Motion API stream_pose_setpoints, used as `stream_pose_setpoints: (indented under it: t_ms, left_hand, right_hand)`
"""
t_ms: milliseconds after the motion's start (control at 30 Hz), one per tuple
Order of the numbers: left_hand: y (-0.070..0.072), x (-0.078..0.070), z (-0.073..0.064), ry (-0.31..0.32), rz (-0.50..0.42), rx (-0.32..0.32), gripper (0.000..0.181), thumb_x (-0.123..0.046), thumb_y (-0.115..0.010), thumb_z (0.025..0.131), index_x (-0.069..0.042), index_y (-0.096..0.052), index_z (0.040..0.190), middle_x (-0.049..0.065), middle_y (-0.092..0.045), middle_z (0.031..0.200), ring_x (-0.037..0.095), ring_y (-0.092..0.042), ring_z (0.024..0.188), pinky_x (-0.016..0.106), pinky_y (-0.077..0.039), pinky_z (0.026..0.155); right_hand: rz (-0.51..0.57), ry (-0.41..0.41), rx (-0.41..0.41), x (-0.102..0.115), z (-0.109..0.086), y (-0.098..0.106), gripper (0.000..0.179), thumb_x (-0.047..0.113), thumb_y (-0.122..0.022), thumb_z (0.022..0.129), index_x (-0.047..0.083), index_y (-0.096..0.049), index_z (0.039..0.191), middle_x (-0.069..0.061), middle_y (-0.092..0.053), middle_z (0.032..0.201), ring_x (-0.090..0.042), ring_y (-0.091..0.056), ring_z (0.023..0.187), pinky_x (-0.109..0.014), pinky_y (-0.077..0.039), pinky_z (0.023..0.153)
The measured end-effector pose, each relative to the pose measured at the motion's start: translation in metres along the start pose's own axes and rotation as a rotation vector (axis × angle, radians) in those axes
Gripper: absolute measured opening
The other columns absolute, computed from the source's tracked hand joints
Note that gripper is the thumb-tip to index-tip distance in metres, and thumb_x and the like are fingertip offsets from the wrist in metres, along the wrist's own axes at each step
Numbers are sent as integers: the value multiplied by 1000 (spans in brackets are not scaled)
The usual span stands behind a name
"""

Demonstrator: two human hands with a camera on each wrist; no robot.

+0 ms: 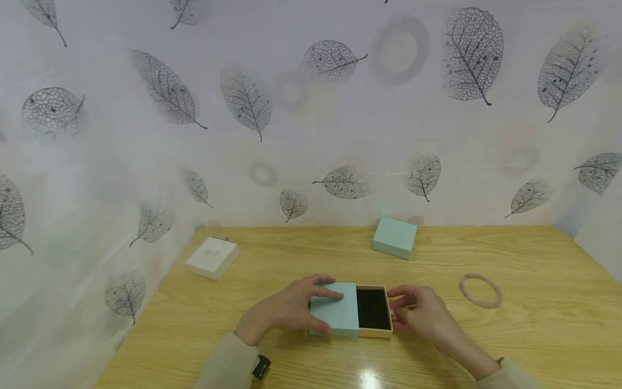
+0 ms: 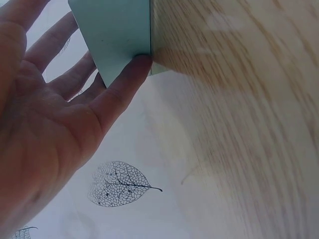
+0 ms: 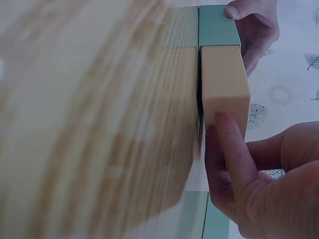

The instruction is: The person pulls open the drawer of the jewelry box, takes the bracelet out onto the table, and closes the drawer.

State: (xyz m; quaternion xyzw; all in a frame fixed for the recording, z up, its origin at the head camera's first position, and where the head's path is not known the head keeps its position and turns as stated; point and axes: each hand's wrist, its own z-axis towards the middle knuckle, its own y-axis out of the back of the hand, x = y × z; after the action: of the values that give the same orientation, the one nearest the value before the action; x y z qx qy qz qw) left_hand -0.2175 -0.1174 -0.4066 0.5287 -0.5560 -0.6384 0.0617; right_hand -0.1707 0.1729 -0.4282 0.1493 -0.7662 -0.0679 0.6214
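Note:
A light blue box sleeve (image 1: 340, 310) lies on the table, its cream-edged drawer (image 1: 375, 333) sticking partway out on the right and showing a black inside. My left hand (image 1: 293, 305) grips the sleeve, thumb at the near side and fingers spread over the top toward the far side. At the drawer's outer end, my right hand (image 1: 425, 313) has its fingers curled and pinches the end. The right wrist view shows a fingertip pressed on the plain end of the drawer (image 3: 225, 72), while the other fingers are partly hidden.
Another light blue box (image 1: 394, 236) stands at the back, right of centre. Toward the back left lies a white box (image 1: 213, 256). A pale ring (image 1: 480, 305) rests right of my right hand. Behind the wooden table (image 1: 291, 246) hangs a leaf-patterned sheet (image 1: 311, 135).

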Motion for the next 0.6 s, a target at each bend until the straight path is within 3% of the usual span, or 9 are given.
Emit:
stream_pose_setpoints:
  t_ms: [600]
  left_hand:
    - [0,-1,0,-1,6,-2,63,-44,-86,80,-35,-65,138,-6,-39,162,31,-37,149,58,-35,120]
  right_hand:
    - [-48,15,-10,4,0,-3,34,-16,-56,91,-10,-63,124,-16,-72,99,-19,-70,81,-31,-64,68]
